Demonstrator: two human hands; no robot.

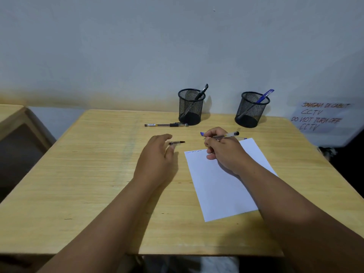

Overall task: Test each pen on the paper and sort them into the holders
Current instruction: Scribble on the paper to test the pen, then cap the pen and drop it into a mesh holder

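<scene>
My right hand [222,148] grips a clear pen with a black end [228,135] above the top edge of the white paper [222,186], which bears a short line of scribbles near its top left corner. My left hand [157,156] lies relaxed on the table, fingertips beside a small black pen cap [176,142]. A blue pen [202,133] lies just behind my right hand, mostly hidden by it. One black pen [166,125] lies in front of the left mesh holder [190,109], which holds a black pen [202,91]. The right mesh holder [252,111] holds a blue pen [265,95].
The wooden table [94,174] stands against a pale wall. A handwritten paper sign [321,117] hangs at the right past the table's corner. Another wooden table [9,115] stands to the left across a gap.
</scene>
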